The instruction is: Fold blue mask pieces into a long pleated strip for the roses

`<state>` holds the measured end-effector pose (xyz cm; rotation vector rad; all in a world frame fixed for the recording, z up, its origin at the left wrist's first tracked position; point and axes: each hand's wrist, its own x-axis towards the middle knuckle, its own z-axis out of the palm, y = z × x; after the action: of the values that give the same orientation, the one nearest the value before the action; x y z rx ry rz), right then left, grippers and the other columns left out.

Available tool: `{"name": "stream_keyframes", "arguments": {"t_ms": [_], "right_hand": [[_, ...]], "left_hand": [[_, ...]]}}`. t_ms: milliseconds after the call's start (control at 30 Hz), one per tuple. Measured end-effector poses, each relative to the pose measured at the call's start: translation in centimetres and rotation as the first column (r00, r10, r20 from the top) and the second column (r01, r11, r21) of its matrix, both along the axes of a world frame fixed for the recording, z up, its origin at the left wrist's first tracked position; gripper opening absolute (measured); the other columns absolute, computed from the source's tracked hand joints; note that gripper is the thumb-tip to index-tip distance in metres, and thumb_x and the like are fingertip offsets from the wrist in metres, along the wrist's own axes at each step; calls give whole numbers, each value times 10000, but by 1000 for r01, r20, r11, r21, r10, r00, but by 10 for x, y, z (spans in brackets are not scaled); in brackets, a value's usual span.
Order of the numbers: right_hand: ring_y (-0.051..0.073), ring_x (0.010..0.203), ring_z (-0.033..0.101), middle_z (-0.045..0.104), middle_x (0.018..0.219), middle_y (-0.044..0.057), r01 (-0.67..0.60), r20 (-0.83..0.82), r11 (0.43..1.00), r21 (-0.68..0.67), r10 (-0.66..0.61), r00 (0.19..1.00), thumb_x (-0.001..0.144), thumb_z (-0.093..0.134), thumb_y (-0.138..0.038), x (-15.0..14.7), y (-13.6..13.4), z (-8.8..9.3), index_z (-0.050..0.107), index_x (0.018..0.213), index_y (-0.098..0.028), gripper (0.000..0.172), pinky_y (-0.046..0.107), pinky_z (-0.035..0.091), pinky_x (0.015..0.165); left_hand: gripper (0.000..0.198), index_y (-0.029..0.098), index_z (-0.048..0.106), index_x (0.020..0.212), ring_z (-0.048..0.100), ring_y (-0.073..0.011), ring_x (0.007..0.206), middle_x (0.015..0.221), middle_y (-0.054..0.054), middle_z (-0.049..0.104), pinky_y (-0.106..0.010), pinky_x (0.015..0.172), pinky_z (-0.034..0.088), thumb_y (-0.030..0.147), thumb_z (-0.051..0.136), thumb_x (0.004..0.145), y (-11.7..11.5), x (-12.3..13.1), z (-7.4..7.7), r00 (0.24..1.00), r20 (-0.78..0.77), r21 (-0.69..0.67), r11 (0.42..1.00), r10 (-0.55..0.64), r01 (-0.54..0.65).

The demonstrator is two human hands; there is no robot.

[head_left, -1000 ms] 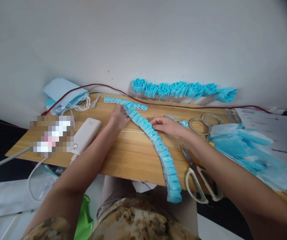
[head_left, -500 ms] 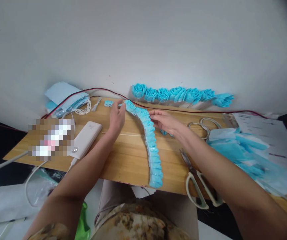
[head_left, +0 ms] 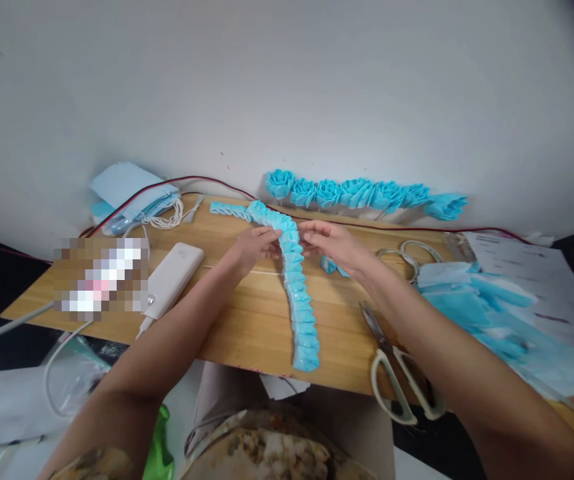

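Left hand (head_left: 257, 245) and right hand (head_left: 335, 244) grip the pleated strip (head_left: 305, 319) beyond the desk (head_left: 237, 327)'s near edge; gentle pressure should spare folds.

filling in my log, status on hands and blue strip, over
Left hand, right hand on opposite sides of pleated blue strip. Strip curves leftward at far end. Scissors lie to the right, apart from it.

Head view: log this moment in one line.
pleated blue strip: between hands; left hand: touching left edge; right hand: at right edge; scissors: right of strip; blue flowers: along wall
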<state>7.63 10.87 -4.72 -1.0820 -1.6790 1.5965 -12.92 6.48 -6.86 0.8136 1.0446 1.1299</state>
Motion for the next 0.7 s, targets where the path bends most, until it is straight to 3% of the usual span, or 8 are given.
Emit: {"name": "stream_keyframes", "arguments": {"t_ms": [67,100,167,233,333,533,700], "right_hand": [[197,865,688,745,999,74,35,115,978,205,-60,992,852,673,-348,6,-3,4,713,1155,-199,341,345,576,767],[204,877,686,745,999,75,45,169,940,337,-107,980,872,648,-339,8,-5,8,723,1159,-199,327,350,569,777],[210,897,679,746,990,73,14,233,818,575,-180,956,907,607,-308,11,-9,14,745,1141,-203,291,348,555,791],[216,915,676,749,997,72,-70,267,697,714,-178,947,932,590,-287,12,-12,18,761,1120,-216,264,346,546,796],[229,932,681,755,1025,75,-186,321,583,790,-135,938,950,608,-284,11,-13,17,774,1090,-233,223,363,538,822],[255,975,689,758,1072,93,-294,397,444,847,-157,904,984,615,-334,10,-7,6,765,1121,-239,225,393,524,856],[244,935,666,753,999,93,-399,479,321,859,-230,847,1035,531,-358,11,-8,7,766,1071,-245,263,384,506,818]], "left_hand": [[330,116,646,733,625,-120,569,650,-38,668,-260,610,515,356,867,782,0,-1,1,1000,-3,-18,1000,17,-17],[320,116,646,729,625,-121,567,645,-37,667,-263,613,517,344,862,786,0,-1,1,1000,-7,-22,1000,21,-21],[305,117,647,720,624,-122,567,641,-36,668,-266,616,517,330,854,790,0,-1,0,1000,-11,-23,1000,16,-16],[292,118,656,725,629,-127,581,648,-37,675,-269,622,514,329,846,795,0,-1,-1,1000,-6,-15,1000,-2,2],[292,119,673,735,633,-132,601,647,-36,676,-279,645,514,345,848,790,1,-2,-4,999,-1,5,999,-39,39],[281,111,685,737,632,-115,587,644,-33,678,-267,664,521,335,842,804,1,-4,-5,995,1,16,995,-95,95],[300,105,672,715,640,-112,567,641,-39,677,-251,623,511,335,827,829,-3,-1,-2,993,20,23,993,-120,120]]}}
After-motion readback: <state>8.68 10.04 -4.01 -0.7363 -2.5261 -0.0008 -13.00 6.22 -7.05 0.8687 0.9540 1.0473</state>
